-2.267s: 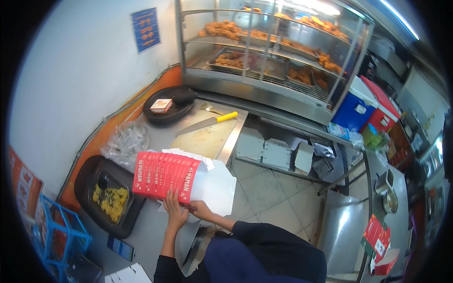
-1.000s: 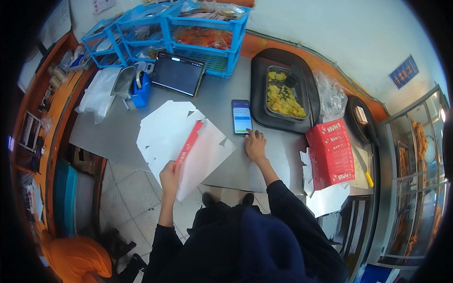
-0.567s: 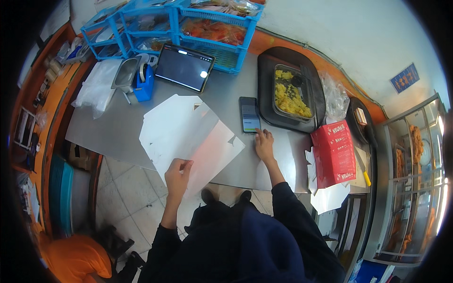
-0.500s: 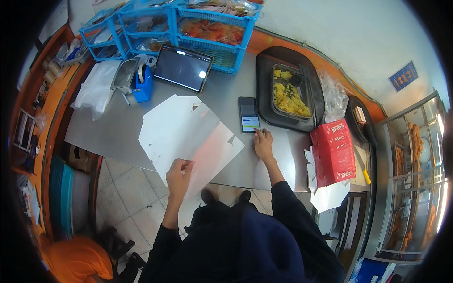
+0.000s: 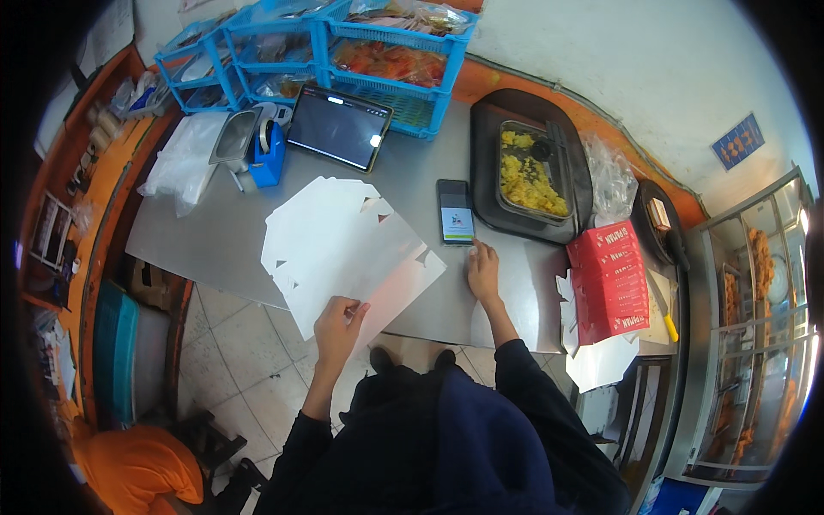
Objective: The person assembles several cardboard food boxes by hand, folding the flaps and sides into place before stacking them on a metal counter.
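My left hand (image 5: pixel 338 328) is closed on the near edge of some flat white cardboard box blanks (image 5: pixel 335 232). They have cut notches, lie partly over the steel table, and look slightly fanned, one behind another. At the lower right corner of a black smartphone (image 5: pixel 456 206) is my right hand (image 5: pixel 483 270), index finger stretched toward it and nothing held. Whether the fingertip touches the phone is hard to tell. The phone lies face up with its screen lit.
Folded red boxes (image 5: pixel 610 279) stand right of my right hand, near a yellow-handled knife (image 5: pixel 665 309). Behind are a glass dish of yellow food (image 5: pixel 530 176) on a black tray, a tablet (image 5: pixel 336 127), a blue tape dispenser (image 5: pixel 269 154) and blue racks (image 5: pixel 390 64). A person in orange (image 5: pixel 146 472) is at lower left.
The white blanks have shifted and spread, showing more notches. My right hand has drawn slightly back from the phone, whose screen shows a different picture. The view has moved a little.
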`<act>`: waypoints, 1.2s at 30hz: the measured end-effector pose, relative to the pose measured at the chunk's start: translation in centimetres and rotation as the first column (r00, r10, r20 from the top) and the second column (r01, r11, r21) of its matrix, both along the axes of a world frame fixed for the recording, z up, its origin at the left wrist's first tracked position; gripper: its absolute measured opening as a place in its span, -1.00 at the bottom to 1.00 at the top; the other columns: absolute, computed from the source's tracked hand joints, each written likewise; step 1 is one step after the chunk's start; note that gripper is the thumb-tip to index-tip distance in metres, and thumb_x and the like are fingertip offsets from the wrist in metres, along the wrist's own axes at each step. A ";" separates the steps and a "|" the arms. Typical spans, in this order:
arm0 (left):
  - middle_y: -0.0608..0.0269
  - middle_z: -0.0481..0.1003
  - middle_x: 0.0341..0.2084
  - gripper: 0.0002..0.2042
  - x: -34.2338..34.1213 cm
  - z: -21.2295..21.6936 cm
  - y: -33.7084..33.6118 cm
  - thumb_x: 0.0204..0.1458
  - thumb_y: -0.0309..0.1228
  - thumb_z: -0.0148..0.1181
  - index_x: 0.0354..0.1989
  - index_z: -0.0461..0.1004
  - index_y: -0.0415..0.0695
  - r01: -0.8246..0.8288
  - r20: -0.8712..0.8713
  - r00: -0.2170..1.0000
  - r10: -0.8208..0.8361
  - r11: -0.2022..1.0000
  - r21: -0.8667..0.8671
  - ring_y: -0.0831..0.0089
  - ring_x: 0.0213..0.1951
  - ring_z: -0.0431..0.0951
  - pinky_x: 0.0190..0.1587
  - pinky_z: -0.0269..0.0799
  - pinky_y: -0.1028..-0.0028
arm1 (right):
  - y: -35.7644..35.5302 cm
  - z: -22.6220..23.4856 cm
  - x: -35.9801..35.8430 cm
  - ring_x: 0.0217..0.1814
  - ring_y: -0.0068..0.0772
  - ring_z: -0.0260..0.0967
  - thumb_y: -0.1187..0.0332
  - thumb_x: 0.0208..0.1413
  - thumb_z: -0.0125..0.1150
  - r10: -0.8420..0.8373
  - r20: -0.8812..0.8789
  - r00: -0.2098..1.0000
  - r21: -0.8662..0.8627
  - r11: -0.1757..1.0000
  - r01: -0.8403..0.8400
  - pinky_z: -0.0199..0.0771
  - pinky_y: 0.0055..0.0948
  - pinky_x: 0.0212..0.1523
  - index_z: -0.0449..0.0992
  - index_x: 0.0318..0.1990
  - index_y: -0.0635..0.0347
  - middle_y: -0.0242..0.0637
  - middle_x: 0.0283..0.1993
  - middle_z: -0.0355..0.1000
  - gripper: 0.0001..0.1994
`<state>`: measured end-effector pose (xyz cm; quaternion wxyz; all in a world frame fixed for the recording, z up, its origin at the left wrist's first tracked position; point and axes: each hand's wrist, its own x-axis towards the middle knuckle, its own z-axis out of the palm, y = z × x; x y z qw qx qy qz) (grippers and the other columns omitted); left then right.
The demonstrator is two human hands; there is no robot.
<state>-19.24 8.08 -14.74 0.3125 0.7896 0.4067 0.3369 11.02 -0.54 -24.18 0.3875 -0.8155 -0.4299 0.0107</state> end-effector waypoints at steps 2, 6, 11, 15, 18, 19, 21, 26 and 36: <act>0.21 0.41 -0.58 -0.80 0.3 -0.3 -0.5 -0.15 -0.32 0.22 -0.50 0.37 -0.18 0.007 -0.009 1.000 -0.007 1.000 -0.004 0.36 -0.55 0.45 -0.51 0.33 0.47 | -0.1 0.1 -0.1 0.05 0.05 0.05 0.35 0.08 -0.12 0.005 -0.003 1.000 0.015 1.000 -0.005 0.01 -0.15 0.08 0.28 0.01 0.17 0.06 -0.04 0.19 -0.68; 0.21 0.41 -0.57 -0.79 0.9 -0.8 -1.2 -0.15 -0.31 0.22 -0.50 0.38 -0.17 0.030 -0.031 0.999 -0.030 1.000 0.002 0.33 -0.55 0.45 -0.51 0.34 0.46 | -0.3 -0.3 0.1 0.06 0.09 0.03 0.33 0.07 -0.11 0.015 0.019 1.000 0.016 1.000 -0.015 -0.01 -0.10 0.08 0.28 0.01 0.15 0.04 -0.03 0.19 -0.67; 0.20 0.41 -0.55 -0.79 1.5 -1.5 -2.1 -0.15 -0.31 0.22 -0.49 0.38 -0.18 0.032 -0.055 0.998 -0.032 0.999 -0.004 0.35 -0.54 0.44 -0.48 0.33 0.45 | 1.3 -0.1 0.0 0.14 0.15 -0.05 0.23 0.09 -0.13 -0.047 0.019 0.999 -0.155 0.987 0.049 -0.13 0.16 0.08 0.26 0.04 -0.01 0.00 0.04 0.16 -0.66; 0.19 0.41 -0.55 -0.79 1.8 -2.0 -3.0 -0.16 -0.31 0.23 -0.48 0.39 -0.18 0.033 -0.088 0.996 -0.033 0.999 -0.008 0.33 -0.53 0.44 -0.47 0.33 0.44 | 2.1 0.6 -0.3 0.21 0.15 -0.13 0.17 0.10 -0.15 -0.084 -0.049 0.995 -0.252 0.965 0.069 -0.23 0.34 0.05 0.24 0.05 -0.10 -0.03 0.10 0.10 -0.66; 0.17 0.41 -0.54 -0.78 1.6 -2.2 -3.5 -0.16 -0.30 0.23 -0.47 0.39 -0.19 0.040 -0.113 0.993 -0.040 0.999 -0.001 0.30 -0.51 0.44 -0.45 0.34 0.43 | 2.2 0.7 -0.4 0.22 0.15 -0.15 0.17 0.09 -0.14 -0.100 -0.031 0.995 -0.282 0.955 0.087 -0.25 0.37 0.04 0.23 0.06 -0.10 -0.04 0.12 0.08 -0.65; 0.16 0.41 -0.54 -0.78 1.6 -2.2 -3.6 -0.17 -0.30 0.23 -0.47 0.39 -0.19 0.043 -0.119 0.992 -0.043 0.999 0.003 0.28 -0.50 0.45 -0.44 0.34 0.42 | 2.1 0.8 -0.5 0.22 0.15 -0.15 0.16 0.09 -0.14 -0.097 -0.037 0.995 -0.287 0.954 0.082 -0.25 0.37 0.04 0.23 0.06 -0.11 -0.04 0.12 0.08 -0.65; 0.17 0.41 -0.54 -0.78 1.6 -2.3 -3.9 -0.18 -0.30 0.23 -0.47 0.40 -0.18 0.034 -0.118 0.992 -0.033 0.999 0.004 0.25 -0.47 0.45 -0.44 0.34 0.40 | 2.0 0.9 -0.4 0.23 0.15 -0.16 0.16 0.09 -0.14 -0.092 -0.046 0.995 -0.298 0.952 0.075 -0.25 0.38 0.04 0.23 0.06 -0.11 -0.04 0.11 0.09 -0.64; 0.18 0.41 -0.53 -0.77 1.8 -2.6 -4.2 -0.19 -0.28 0.24 -0.48 0.40 -0.17 0.024 -0.121 0.992 -0.021 0.999 0.024 0.23 -0.45 0.44 -0.44 0.33 0.38 | 1.9 0.7 -0.4 0.23 0.14 -0.16 0.16 0.08 -0.13 -0.106 -0.030 0.994 -0.295 0.951 0.093 -0.25 0.39 0.03 0.23 0.07 -0.11 -0.05 0.11 0.10 -0.64; 0.23 0.41 -0.50 -0.78 1.7 -3.1 -5.0 -0.21 -0.29 0.24 -0.47 0.40 -0.13 0.024 -0.174 0.985 -0.019 0.999 0.026 0.25 -0.40 0.43 -0.39 0.34 0.38 | 6.7 4.2 4.4 0.04 0.00 0.16 0.06 0.10 -0.22 -0.110 -0.043 0.993 -0.619 0.783 0.060 0.25 -0.02 -0.08 0.21 0.10 -0.19 -0.03 -0.04 0.24 -0.60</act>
